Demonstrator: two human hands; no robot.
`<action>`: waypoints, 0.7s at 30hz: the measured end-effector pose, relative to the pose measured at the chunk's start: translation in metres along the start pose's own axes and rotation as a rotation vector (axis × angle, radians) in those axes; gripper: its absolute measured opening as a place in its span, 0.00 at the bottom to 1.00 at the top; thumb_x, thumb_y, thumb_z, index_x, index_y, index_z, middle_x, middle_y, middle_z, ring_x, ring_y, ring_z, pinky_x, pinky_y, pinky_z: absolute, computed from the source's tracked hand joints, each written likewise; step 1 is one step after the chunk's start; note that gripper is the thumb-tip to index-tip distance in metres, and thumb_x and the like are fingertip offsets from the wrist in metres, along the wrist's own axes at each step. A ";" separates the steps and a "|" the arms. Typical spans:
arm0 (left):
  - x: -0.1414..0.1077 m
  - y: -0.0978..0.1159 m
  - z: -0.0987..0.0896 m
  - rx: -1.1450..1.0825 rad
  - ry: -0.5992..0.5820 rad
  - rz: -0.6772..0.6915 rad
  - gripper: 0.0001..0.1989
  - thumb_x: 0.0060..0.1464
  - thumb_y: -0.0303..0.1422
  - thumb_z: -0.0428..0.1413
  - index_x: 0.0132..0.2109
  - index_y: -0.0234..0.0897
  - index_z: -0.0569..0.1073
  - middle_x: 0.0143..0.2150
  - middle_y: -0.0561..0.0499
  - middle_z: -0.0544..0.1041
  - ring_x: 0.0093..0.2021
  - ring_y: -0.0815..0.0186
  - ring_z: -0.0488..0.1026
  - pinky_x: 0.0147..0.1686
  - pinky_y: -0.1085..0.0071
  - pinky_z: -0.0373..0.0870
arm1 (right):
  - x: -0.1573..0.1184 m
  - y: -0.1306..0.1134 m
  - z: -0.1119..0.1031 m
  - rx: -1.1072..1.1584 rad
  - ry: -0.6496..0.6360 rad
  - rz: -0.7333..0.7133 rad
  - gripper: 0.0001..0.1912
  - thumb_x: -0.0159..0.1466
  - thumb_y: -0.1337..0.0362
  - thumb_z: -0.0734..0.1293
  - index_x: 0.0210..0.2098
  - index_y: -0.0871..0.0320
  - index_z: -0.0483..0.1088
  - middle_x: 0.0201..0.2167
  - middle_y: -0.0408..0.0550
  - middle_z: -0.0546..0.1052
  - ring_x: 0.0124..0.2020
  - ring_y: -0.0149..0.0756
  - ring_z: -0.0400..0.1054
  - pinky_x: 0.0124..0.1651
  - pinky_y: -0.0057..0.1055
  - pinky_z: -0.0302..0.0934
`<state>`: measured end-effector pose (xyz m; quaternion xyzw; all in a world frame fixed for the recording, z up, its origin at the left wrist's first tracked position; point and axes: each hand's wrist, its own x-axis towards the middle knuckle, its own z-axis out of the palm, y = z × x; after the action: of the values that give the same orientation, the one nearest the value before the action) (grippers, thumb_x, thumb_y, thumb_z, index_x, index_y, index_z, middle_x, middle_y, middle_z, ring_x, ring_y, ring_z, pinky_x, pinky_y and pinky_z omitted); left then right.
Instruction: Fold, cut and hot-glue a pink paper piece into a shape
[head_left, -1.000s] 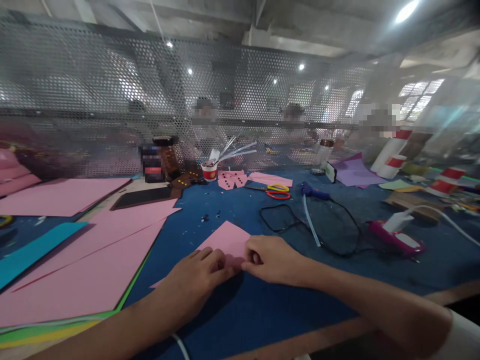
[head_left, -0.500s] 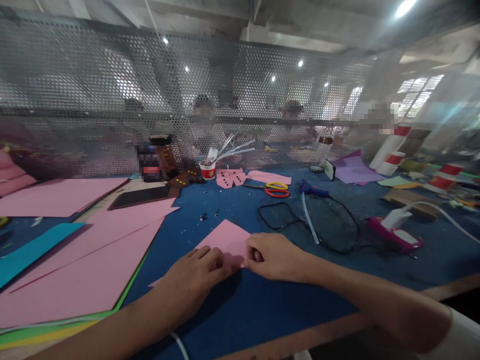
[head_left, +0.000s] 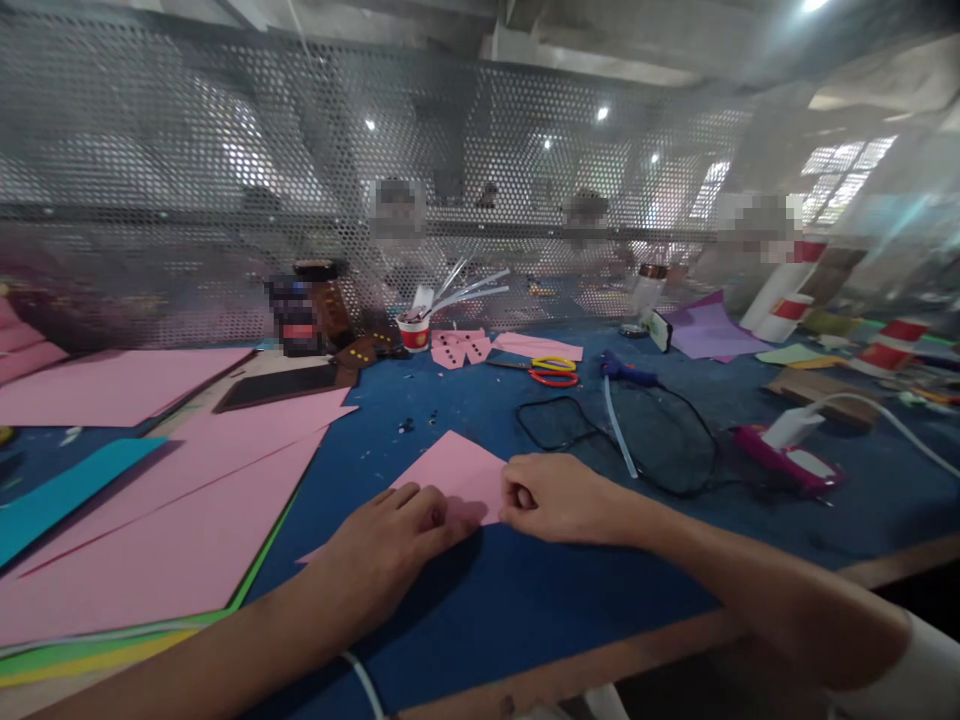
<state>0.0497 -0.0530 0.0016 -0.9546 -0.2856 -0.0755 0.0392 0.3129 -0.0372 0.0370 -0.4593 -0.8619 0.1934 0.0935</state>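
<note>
A sheet of pink paper, with straight folded-looking edges and a corner pointing away from me, lies on the blue tabletop. My left hand presses over its left and near part, fingers curled and thumb lying along the near edge. At the right edge, my right hand is closed in a loose fist with the paper between thumb and bent finger. A thin pink point sticks out beneath my left wrist. Both palms hide part of the sheet.
Pink sheets and a teal strip lie left. Scissors, a dotted pink cutout and a paper cup are beyond. A blue glue gun with its cord and a magenta power strip lie right.
My right hand has slid slightly to the right along the paper's near edge. The left hand stays on the paper, its thumb a little straighter. The view has shifted slightly.
</note>
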 end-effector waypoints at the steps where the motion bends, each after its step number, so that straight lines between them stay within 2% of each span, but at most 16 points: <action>1: 0.000 0.000 0.000 -0.004 -0.005 -0.001 0.26 0.61 0.19 0.47 0.61 0.49 0.65 0.44 0.47 0.69 0.40 0.60 0.66 0.40 0.64 0.65 | 0.000 0.000 -0.002 -0.002 -0.013 0.007 0.04 0.59 0.63 0.67 0.31 0.57 0.70 0.30 0.42 0.76 0.30 0.31 0.66 0.31 0.26 0.51; 21: 0.001 0.002 -0.002 -0.031 0.005 -0.015 0.26 0.62 0.19 0.46 0.62 0.50 0.65 0.44 0.48 0.69 0.41 0.62 0.67 0.41 0.67 0.65 | -0.003 0.008 -0.016 0.064 -0.120 0.038 0.07 0.60 0.60 0.68 0.33 0.57 0.74 0.30 0.42 0.77 0.30 0.32 0.68 0.31 0.26 0.51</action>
<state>0.0512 -0.0546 0.0039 -0.9527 -0.2914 -0.0827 0.0246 0.3257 -0.0318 0.0485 -0.4599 -0.8504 0.2500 0.0528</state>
